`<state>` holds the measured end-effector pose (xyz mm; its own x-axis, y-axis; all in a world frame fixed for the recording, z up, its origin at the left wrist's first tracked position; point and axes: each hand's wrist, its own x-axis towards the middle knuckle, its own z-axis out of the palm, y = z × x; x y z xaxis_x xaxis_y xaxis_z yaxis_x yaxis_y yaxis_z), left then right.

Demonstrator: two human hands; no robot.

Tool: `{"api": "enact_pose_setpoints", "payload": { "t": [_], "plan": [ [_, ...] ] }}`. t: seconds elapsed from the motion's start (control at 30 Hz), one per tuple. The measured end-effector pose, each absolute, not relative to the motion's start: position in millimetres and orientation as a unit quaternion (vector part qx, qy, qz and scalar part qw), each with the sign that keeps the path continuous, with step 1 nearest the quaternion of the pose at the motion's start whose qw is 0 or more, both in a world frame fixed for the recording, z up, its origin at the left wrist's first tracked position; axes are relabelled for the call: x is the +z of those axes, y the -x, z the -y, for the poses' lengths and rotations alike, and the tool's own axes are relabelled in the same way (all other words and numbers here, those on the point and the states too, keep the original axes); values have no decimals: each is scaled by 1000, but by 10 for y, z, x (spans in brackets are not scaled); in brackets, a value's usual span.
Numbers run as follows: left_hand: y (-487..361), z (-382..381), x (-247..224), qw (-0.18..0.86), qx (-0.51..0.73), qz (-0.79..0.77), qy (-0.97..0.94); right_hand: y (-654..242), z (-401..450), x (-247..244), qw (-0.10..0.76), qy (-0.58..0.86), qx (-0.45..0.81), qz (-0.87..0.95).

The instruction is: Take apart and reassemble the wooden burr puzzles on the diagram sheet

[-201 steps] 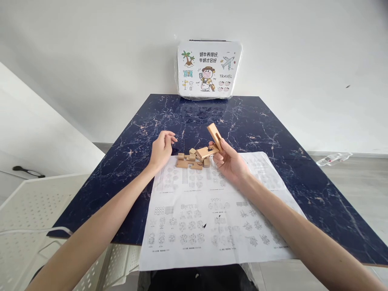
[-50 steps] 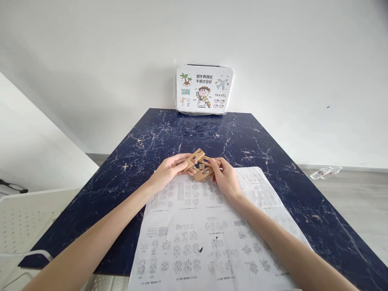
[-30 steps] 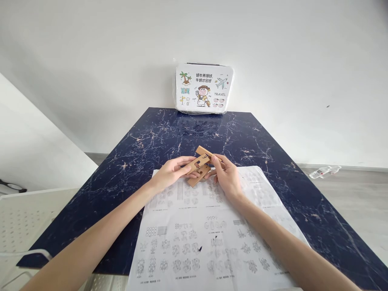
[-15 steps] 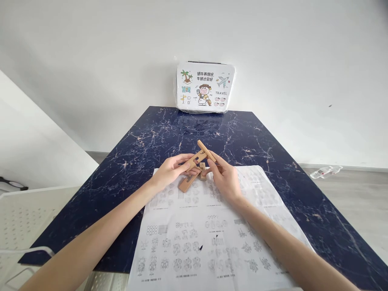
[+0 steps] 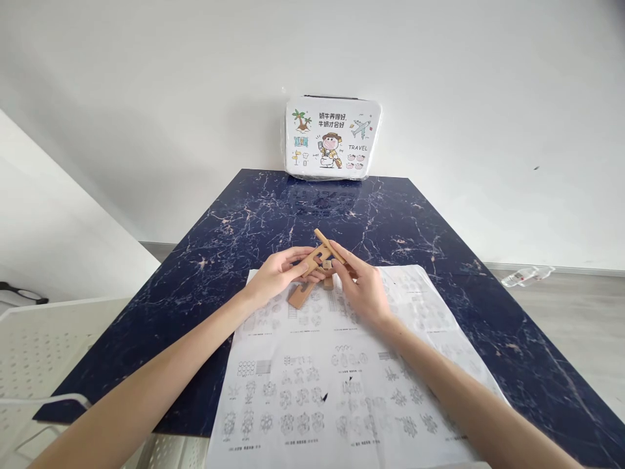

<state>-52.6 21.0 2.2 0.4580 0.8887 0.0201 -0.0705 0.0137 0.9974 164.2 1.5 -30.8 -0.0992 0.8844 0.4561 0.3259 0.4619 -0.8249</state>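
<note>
Left hand [image 5: 276, 273] grasps a notched piece [image 5: 312, 263] of wood between thumb and fingers, tilted up to the right. Right hand [image 5: 364, 283] grips a narrow wooden bar [image 5: 323, 240], slanted across the far end of the notched piece; contact appears likely but cannot be confirmed. Both are above the top edge of the printed sheet [image 5: 361, 358]. Below the left fingers: another wooden piece [image 5: 299, 298], angled. Small wooden block [image 5: 328, 265] between hands, partly hidden. Sheet on dark blue table [image 5: 234, 215].
</note>
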Motion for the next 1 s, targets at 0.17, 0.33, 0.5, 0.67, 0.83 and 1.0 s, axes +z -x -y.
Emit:
{"api": "enact_pose_setpoints", "payload": {
  "t": [0.17, 0.33, 0.5, 0.67, 0.83, 1.0],
  "plan": [
    [530, -206, 24, 617, 388, -345, -592, -1655, -23, -297, 508, 441, 276, 687],
    [534, -197, 58, 610, 385, -348, -599, -1651, -7, -258, 494, 427, 278, 704],
    [520, -192, 31, 618, 386, -351, -587, -1613, 21, -279, 483, 415, 275, 720],
    [475, -159, -16, 616, 438, -345, -557, -1578, 54, -323, 464, 418, 262, 736],
    [464, -122, 6, 614, 429, -345, -565, -1583, 60, -344, 448, 411, 261, 750],
    [472, -128, -7, 616, 429, -337, -568, -1585, 77, -303, 440, 396, 268, 760]
  ]
}}
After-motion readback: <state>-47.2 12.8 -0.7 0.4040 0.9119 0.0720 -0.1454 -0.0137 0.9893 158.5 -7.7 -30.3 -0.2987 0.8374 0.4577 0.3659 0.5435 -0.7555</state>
